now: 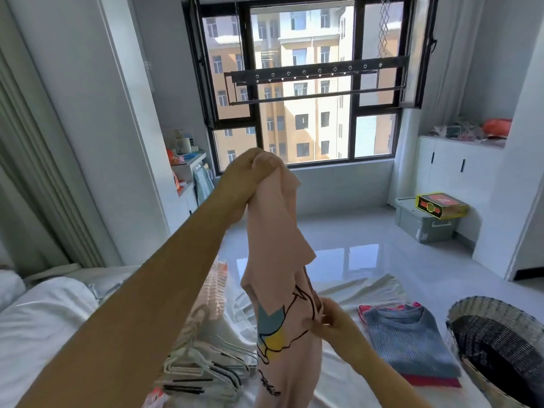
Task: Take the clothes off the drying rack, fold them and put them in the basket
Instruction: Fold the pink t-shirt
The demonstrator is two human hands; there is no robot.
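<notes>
A pale pink shirt point(278, 260) with a blue and yellow cartoon print hangs in the air in front of me. My left hand point(247, 178) grips its top end, raised high. Lower down, my right hand point(332, 319) pinches the shirt's side near the print. The black drying rack point(309, 76) hangs bare in front of the window. A woven basket point(497, 346) with a dark inside stands at the right edge. Beside it lies a folded grey-blue knit top point(412, 343) on a folded red garment point(432, 379), both on the white bed sheet point(347, 381).
Several white hangers point(203, 366) and a pinkish garment point(209, 293) lie on the bed to the left of the shirt. A grey storage box point(424, 225) with a yellow carton on it stands on the glossy floor by white cabinets point(459, 169). A shelf point(188, 163) stands at the left.
</notes>
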